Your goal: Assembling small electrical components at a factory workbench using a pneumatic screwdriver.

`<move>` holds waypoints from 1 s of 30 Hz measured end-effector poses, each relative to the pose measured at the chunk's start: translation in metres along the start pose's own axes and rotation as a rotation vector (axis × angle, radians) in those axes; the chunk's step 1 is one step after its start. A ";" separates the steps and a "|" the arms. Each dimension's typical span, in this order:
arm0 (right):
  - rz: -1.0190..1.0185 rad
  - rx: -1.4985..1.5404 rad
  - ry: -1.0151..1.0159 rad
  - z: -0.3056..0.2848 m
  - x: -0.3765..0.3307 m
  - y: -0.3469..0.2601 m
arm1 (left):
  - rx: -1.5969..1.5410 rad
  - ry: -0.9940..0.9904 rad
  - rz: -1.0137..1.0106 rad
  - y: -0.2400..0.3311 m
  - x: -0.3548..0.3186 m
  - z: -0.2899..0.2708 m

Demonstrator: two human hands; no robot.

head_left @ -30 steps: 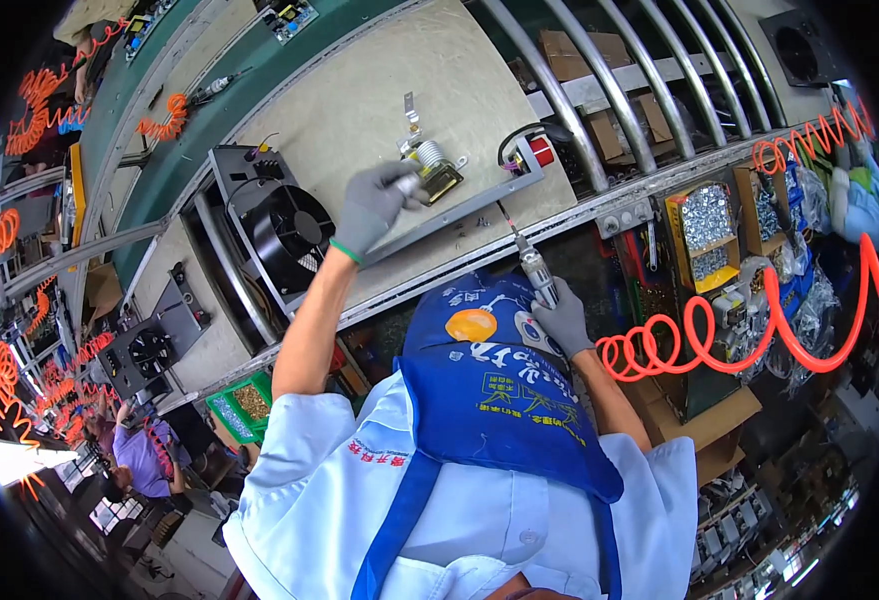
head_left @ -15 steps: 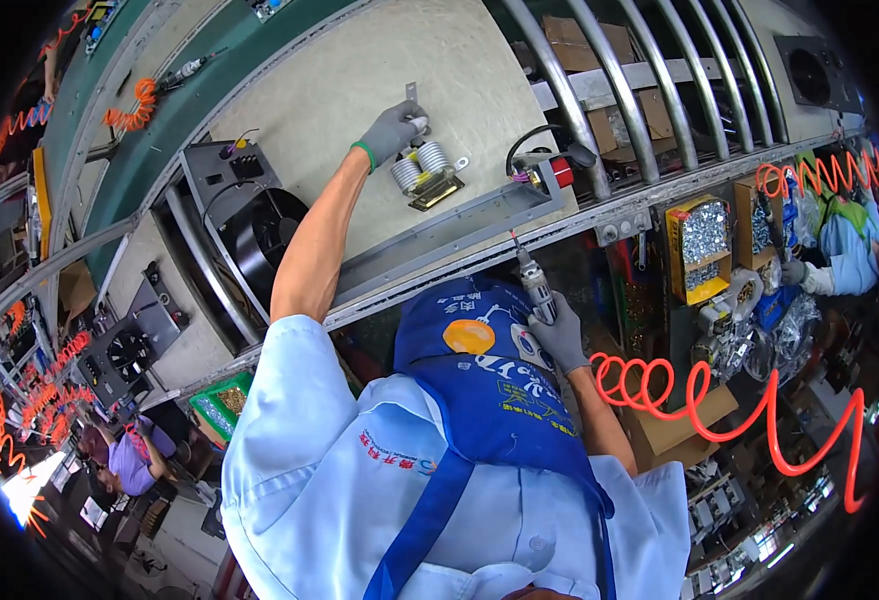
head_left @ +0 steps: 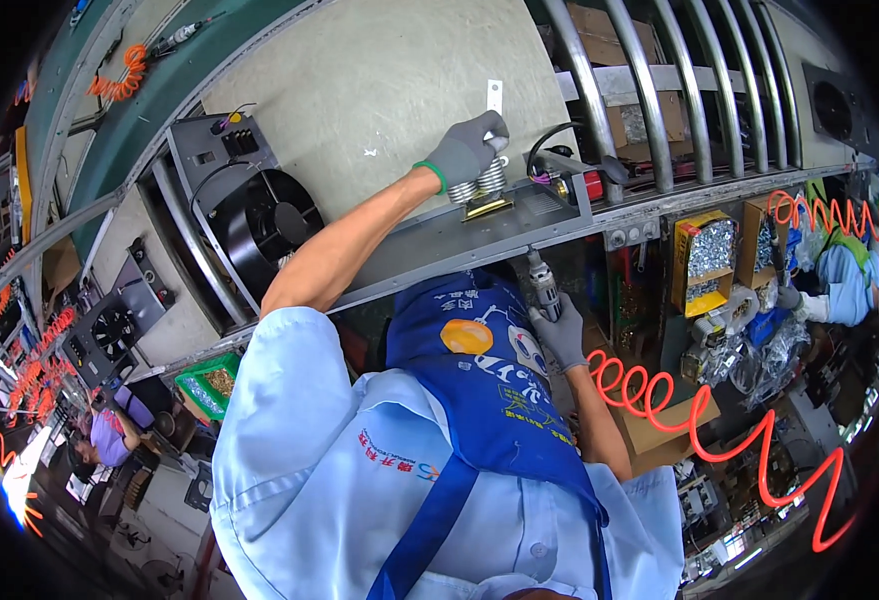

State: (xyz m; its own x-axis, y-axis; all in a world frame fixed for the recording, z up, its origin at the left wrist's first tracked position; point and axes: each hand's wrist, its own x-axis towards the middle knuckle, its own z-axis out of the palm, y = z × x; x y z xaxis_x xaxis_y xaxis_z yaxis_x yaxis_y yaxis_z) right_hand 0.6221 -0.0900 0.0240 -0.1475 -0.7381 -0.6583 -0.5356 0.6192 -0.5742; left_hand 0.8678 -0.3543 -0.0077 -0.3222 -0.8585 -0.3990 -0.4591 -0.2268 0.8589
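Note:
My left hand, in a grey glove, is closed around the upper part of a component with white ribbed coils. A flat metal strip with holes sticks out beyond its fingers. The component's yellowish-edged base is at the long grey metal housing; I cannot tell if it rests inside. My right hand, gloved too, grips a pneumatic screwdriver pointing up in front of the apron. Its nose is close to the housing's front edge, and the bit tip cannot be made out.
A black fan on a grey unit stands left on the bench board. Metal rollers run at right. A red coiled air hose trails from the right hand. Yellow screw bins and a co-worker's sleeve are further right.
My left hand has brought the coil component and strip toward the right and nearer, over to the housing. The screwdriver stays in my right hand, its nose now closer to the housing's edge.

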 end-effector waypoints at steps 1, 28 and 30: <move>0.002 0.006 0.003 0.002 0.001 0.002 | 0.014 0.001 -0.003 0.002 0.000 0.001; -0.070 -0.131 0.206 0.044 0.036 0.047 | 0.016 0.117 -0.026 0.008 -0.005 0.012; -0.081 -0.119 0.191 0.041 0.032 0.046 | 0.015 0.114 -0.020 0.008 -0.004 0.012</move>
State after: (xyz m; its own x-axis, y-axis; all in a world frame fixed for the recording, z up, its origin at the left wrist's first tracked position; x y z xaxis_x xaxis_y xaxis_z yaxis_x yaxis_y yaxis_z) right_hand 0.6269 -0.0742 -0.0442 -0.2486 -0.8282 -0.5023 -0.6444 0.5286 -0.5525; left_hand 0.8559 -0.3470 -0.0030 -0.2175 -0.9007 -0.3760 -0.4774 -0.2378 0.8459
